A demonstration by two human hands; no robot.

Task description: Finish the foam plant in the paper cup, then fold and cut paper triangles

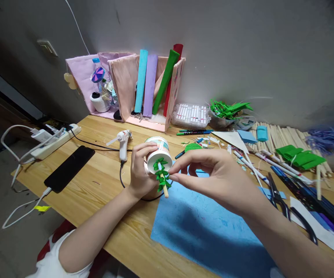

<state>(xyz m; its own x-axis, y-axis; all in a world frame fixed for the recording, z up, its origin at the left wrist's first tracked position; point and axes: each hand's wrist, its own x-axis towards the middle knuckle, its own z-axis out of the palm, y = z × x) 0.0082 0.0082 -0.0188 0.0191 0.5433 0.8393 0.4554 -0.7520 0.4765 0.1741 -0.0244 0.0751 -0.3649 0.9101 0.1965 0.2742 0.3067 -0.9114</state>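
Note:
My left hand (141, 164) is wrapped round a white paper cup (161, 146) with a printed band, tilted so that its flat white end faces me. A pale wooden stick (165, 189) stands out from that end, with small green leaf-like pieces (161, 174) along it. My right hand (203, 170) has its thumb and index finger pinched together at the right side of the green pieces. Whatever may lie between those fingertips is too small to make out. Beneath the hands is a blue mat (201, 227).
A white glue gun (123, 144) stands left of the cup, its cord looping behind my left hand. Further left lie a black phone (70, 168) and a power strip (53, 143). Scissors (278, 197), wooden sticks (285, 135) and green strips (230, 109) are on the right.

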